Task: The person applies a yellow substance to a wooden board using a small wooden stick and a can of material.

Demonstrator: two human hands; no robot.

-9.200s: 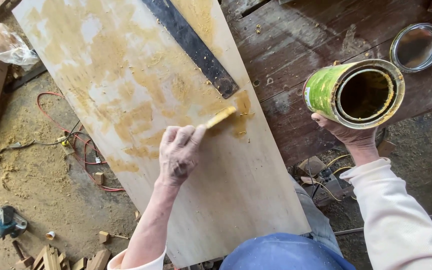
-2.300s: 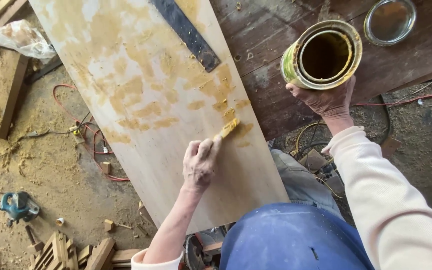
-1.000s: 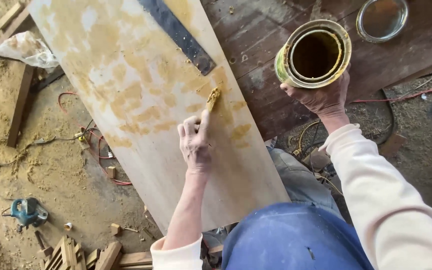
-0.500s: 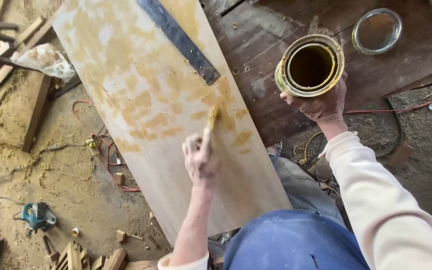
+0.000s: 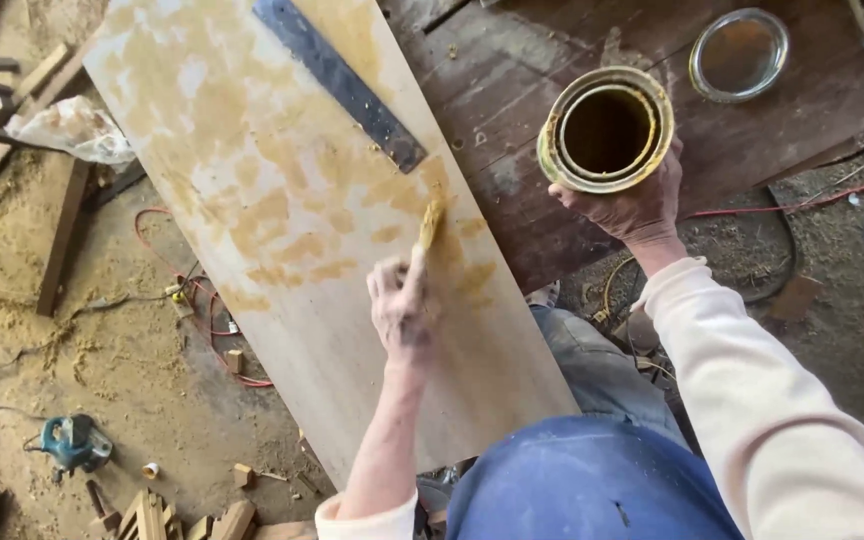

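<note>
Left hand [image 5: 400, 305] is pinched around a small brush [image 5: 428, 224], with the yellow-loaded tip pressed onto the pale wood board [image 5: 352, 330], right by the board's right edge among the yellow smears. Right hand [image 5: 632, 205] is wrapped around an open can [image 5: 605, 130], held over the dark table [image 5: 542, 70]. A dark metal ruler [image 5: 337, 80] lies on the board, and the can's lid [image 5: 739, 55] sits on the table.

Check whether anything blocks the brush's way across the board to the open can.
Nothing visible does. The yellow-coated brush in the left hand rests on the pale plywood board; the black metal ruler lies farther up, off the line to the open can in the right hand.
</note>
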